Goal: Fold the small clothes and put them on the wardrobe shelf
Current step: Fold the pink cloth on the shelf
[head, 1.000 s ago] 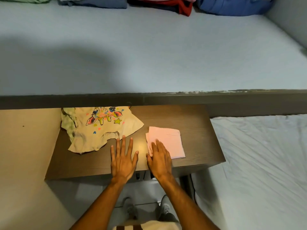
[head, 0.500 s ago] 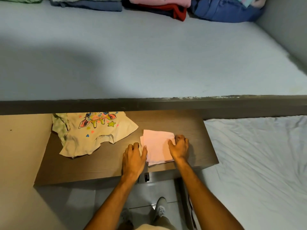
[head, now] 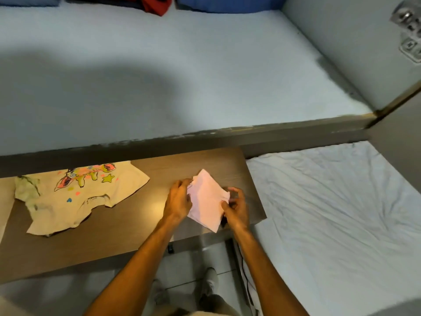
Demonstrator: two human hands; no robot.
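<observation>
A folded pink cloth [head: 206,199] is raised off the brown table [head: 118,226], tilted with one corner pointing away from me. My left hand [head: 178,199] grips its left edge and my right hand [head: 235,207] pinches its right edge. To the left, a cream child's shirt [head: 77,195] with a bright cartoon print lies unfolded and crumpled on the table. Above and beyond the table stretches the pale blue wardrobe shelf [head: 182,71].
Folded red [head: 157,5] and blue clothes [head: 227,3] sit at the shelf's far edge. A bed with a wrinkled white sheet [head: 330,213] lies to the right of the table. The wardrobe side wall [head: 353,42] closes the shelf on the right. My shoes [head: 209,283] stand on the tiled floor.
Both hands went from pressing flat on the table to gripping the pink cloth's sides, then lifted it off the table and turned it. The view shifted right.
</observation>
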